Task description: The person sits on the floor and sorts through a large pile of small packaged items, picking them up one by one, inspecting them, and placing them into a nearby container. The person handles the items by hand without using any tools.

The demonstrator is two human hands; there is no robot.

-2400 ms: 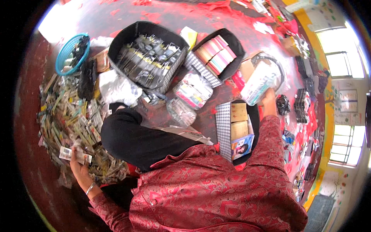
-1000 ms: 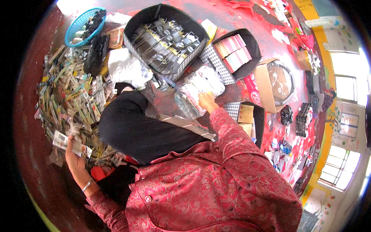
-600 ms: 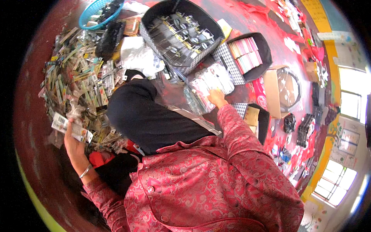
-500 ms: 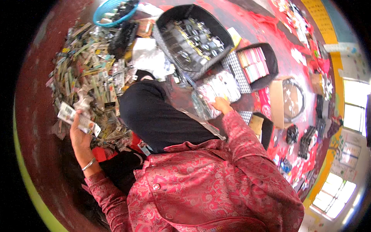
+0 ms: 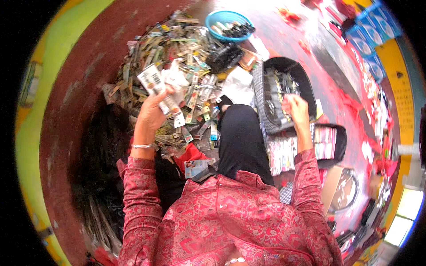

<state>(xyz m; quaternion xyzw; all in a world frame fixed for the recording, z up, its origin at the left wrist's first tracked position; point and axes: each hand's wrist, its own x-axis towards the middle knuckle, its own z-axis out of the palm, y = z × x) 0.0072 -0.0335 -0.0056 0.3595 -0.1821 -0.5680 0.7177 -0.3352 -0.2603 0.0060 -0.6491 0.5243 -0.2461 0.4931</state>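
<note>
My left hand [image 5: 153, 108] is closed around a flat white printed packet [image 5: 151, 78], held up over the heap. Crumpled whitish plastic [image 5: 176, 80] shows beside its fingers. My right hand [image 5: 296, 106] is raised at the near part of the black basket [image 5: 310, 82]. Its fingers are curled together and blurred, and anything between them is too small to make out. Inside that basket lie several dark small packages [image 5: 277, 86]. Below my left hand spreads a large pile of slim printed packets [image 5: 177, 46].
A blue plastic basket [image 5: 222, 15] with black and pale items stands behind the pile. A smaller black basket [image 5: 341, 144] holds a row of colourful cards [image 5: 325, 142]. Pink and white packs [image 5: 282, 154] lie by my knee [image 5: 242, 119]. A cardboard box [image 5: 332, 184] is at right.
My view has swung left. My right hand has left the pink and white packs and risen to the larger black basket. My left hand still holds the white packet, now more upright.
</note>
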